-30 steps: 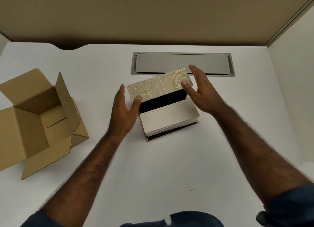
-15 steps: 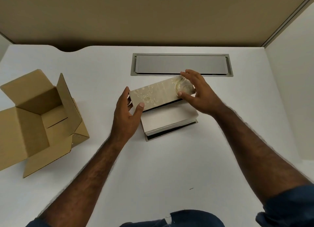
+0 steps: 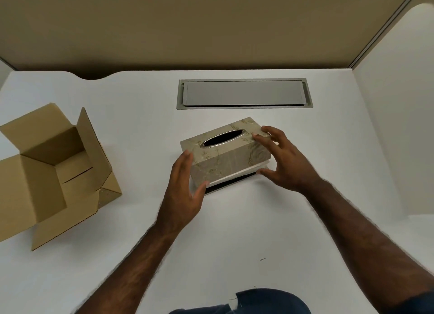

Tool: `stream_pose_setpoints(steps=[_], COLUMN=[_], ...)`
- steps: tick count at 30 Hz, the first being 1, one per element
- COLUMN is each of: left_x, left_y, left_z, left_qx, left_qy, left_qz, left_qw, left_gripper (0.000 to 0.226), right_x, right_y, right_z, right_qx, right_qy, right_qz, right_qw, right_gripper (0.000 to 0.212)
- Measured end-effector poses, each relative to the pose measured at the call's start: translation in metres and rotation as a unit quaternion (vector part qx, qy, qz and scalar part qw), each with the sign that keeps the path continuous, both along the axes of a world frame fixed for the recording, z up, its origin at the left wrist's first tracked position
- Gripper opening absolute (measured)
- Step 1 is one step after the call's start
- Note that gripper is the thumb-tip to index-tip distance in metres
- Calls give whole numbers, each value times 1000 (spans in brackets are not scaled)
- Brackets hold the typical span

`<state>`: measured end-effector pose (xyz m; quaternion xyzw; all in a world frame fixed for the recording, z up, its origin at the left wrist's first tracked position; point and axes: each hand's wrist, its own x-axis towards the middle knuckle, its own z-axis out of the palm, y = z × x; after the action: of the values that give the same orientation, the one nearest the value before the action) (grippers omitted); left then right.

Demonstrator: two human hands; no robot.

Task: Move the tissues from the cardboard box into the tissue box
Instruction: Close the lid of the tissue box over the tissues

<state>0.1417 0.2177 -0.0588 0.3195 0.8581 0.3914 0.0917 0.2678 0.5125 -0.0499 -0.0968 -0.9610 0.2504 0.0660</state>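
Observation:
The patterned beige tissue box [image 3: 231,159] stands in the middle of the white table, its cover down and its oval slot [image 3: 222,138] facing up and dark. Under the cover's front edge a white strip of tissues [image 3: 234,175] shows above the dark base [image 3: 226,185]. My left hand [image 3: 183,194] presses the box's left end, thumb at the lower front corner. My right hand [image 3: 284,163] holds the right end, fingers on the top corner and thumb at the white strip. At the left, the open brown cardboard box [image 3: 42,187] lies with nothing visible inside.
A grey metal cable hatch [image 3: 244,94] is set into the table behind the tissue box. A tan partition runs along the table's far edge and a white wall [image 3: 394,125] closes the right side. The cardboard box's flaps spread toward the table's left edge.
The cover was tilted up on its edge, showing the white tissue stack. Both hands have swung it down over the stack, and it now sits flat with the slot up.

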Motion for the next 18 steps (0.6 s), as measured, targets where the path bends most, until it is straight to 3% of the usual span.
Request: stream_pose_setpoints(steps=[9,18], left_x=[-6,-7], left_y=[9,16], left_z=[-3,-9], left_qx=[-63,-83], left_qy=[26,56], left_qz=[-14,-1], left_qw=[998,995], left_gripper=[94,91], right_x=[-10,-12], right_y=[0,4], right_z=[-10,-11], right_qx=[-46,-12], right_qy=[8,14], right_qz=[-5,-2], right_qw=[999,1000], right_gripper=[94,85])
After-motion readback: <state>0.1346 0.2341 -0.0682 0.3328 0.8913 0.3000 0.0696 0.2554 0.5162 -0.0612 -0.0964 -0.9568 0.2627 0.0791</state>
